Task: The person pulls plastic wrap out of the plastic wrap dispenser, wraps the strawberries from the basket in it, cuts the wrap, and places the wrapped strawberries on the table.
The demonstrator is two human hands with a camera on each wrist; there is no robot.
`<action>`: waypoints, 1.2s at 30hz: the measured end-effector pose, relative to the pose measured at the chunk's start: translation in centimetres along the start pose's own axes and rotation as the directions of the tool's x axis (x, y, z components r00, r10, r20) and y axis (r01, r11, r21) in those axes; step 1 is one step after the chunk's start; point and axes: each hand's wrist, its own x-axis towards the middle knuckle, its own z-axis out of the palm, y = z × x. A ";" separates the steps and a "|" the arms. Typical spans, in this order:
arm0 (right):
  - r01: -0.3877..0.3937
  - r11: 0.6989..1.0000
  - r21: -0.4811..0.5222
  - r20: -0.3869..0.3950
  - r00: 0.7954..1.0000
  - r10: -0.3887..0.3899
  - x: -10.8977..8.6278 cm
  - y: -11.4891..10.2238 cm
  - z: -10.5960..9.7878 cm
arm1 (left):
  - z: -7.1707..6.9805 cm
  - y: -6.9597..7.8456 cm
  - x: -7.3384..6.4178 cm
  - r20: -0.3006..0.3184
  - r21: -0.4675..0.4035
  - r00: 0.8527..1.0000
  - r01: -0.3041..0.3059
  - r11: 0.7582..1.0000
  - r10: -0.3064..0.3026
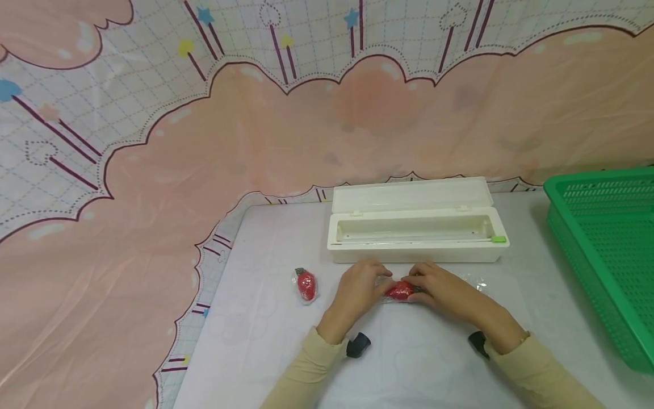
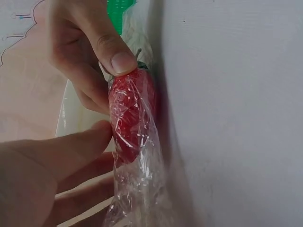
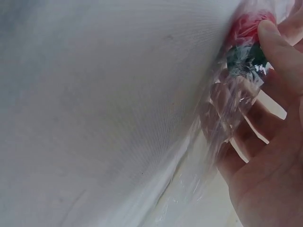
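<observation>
A red toy strawberry (image 1: 399,290) with green leaves lies on its side, loosely wrapped in clear plastic film (image 2: 147,189). My left hand (image 1: 357,287) holds its pointed end, the thumb against its side and the fingers behind the film. At the leafy end, my right hand (image 1: 441,287) pinches it, with the thumb pressed on the red body in both wrist views. Loose film trails past the leaves along the right fingers. A second strawberry (image 1: 306,285), wrapped snugly in film, rests on the table left of my left hand.
Just behind my hands stands a long white cling film box (image 1: 416,254), lid raised, with a green slider (image 1: 498,239) at its right end. A green plastic basket (image 1: 582,284) occupies the right side. A white cloth (image 1: 245,346) covers the table; a patterned curtain hangs behind.
</observation>
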 end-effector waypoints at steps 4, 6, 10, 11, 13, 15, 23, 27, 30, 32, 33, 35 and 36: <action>0.025 1.000 0.002 -0.013 1.000 -0.025 -0.1 0.1 0.0 | 0.0 0.2 0.1 0.058 -0.031 0.998 0.003 1.000 -0.001; 0.035 0.999 0.004 -0.018 0.999 -0.035 -0.2 0.1 -0.1 | 0.0 0.2 0.3 0.090 -0.049 0.996 0.014 0.999 -0.009; 0.046 0.999 0.002 -0.014 0.999 -0.046 -0.2 0.0 -0.2 | 0.0 0.2 0.6 0.150 -0.078 0.988 0.033 0.996 -0.021; 0.046 0.999 0.004 -0.011 0.999 -0.046 -0.1 0.0 -0.2 | 0.0 0.2 0.7 0.161 -0.090 0.987 0.040 0.995 -0.025; 0.046 0.999 0.006 -0.003 0.999 -0.046 -0.1 0.0 -0.3 | -0.1 0.1 0.9 0.184 -0.114 0.982 0.053 0.992 -0.032; 0.047 0.999 0.010 0.002 0.999 -0.047 -0.1 0.0 -0.4 | -0.1 0.0 1.1 0.211 -0.147 0.977 0.074 0.986 -0.042; 0.047 0.999 0.025 0.019 0.999 -0.048 -0.1 0.0 -0.7 | -0.3 -0.3 1.5 0.318 -0.315 0.946 0.169 0.934 -0.063; 0.050 0.999 0.014 0.026 0.998 -0.050 0.0 0.0 -0.7 | -0.1 -0.4 1.5 0.334 -0.337 0.941 0.167 0.927 -0.048; 0.056 0.998 0.006 0.027 0.998 -0.057 0.0 0.0 -0.6 | 0.0 -0.5 1.4 0.339 -0.344 0.940 0.162 0.925 -0.039; 0.066 0.998 0.006 0.024 0.998 -0.066 0.1 0.0 -0.6 | 0.0 -0.6 1.3 0.335 -0.340 0.942 0.158 0.927 -0.038; 0.071 0.997 0.006 0.022 0.997 -0.071 0.1 0.0 -0.5 | -0.1 -0.6 1.2 0.330 -0.339 0.943 0.156 0.928 -0.038; 0.084 0.996 0.007 0.017 0.996 -0.084 0.1 0.0 -0.5 | -0.1 -0.7 1.1 0.323 -0.345 0.945 0.161 0.925 -0.044; 0.091 0.996 0.004 0.015 0.996 -0.091 0.1 0.0 -0.4 | -0.1 -0.6 1.0 0.321 -0.352 0.946 0.168 0.921 -0.050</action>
